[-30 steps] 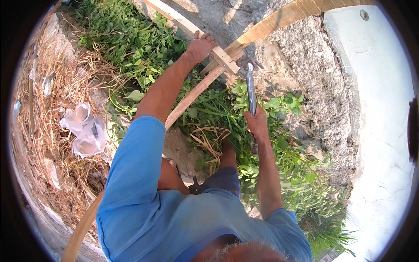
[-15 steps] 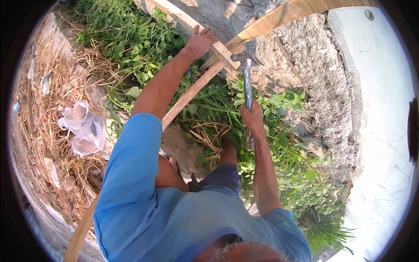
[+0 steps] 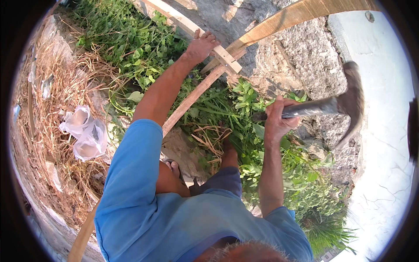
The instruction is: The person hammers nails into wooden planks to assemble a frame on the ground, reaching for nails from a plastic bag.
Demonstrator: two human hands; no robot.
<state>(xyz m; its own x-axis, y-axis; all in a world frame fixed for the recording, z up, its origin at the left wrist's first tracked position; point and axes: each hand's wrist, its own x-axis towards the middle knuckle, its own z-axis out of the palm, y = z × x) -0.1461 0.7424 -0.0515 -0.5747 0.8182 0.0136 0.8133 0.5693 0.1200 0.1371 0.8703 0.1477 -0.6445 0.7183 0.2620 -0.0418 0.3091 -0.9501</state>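
My right hand point(image 3: 280, 118) is wrapped round the dark handle of a claw hammer point(image 3: 315, 107). The hammer is held out to the right, its head point(image 3: 352, 102) in front of the rough wall and slightly blurred. My left hand point(image 3: 202, 46) grips a pale squared wooden bar point(image 3: 181, 22) near its lower right end, fingers over its top edge. That bar end point(image 3: 231, 62) crosses a long wooden strip point(image 3: 196, 96) running from near my left knee up to the right. A wide plank point(image 3: 301, 16) meets them at the same crossing, apart from the hammer.
Green plants point(image 3: 131, 48) grow around the joint and my legs. Dry grass point(image 3: 61, 148) covers the left, with a clear plastic bag point(image 3: 89, 135) on it. A rough stone wall point(image 3: 307, 56) and pale plastered wall point(image 3: 379, 174) stand on the right. Another plank point(image 3: 83, 233) lies at lower left.
My right hand has swung the hammer away from the bar end, out to the right, turning its head from upward to sideways. My left hand stays on the wooden bar.
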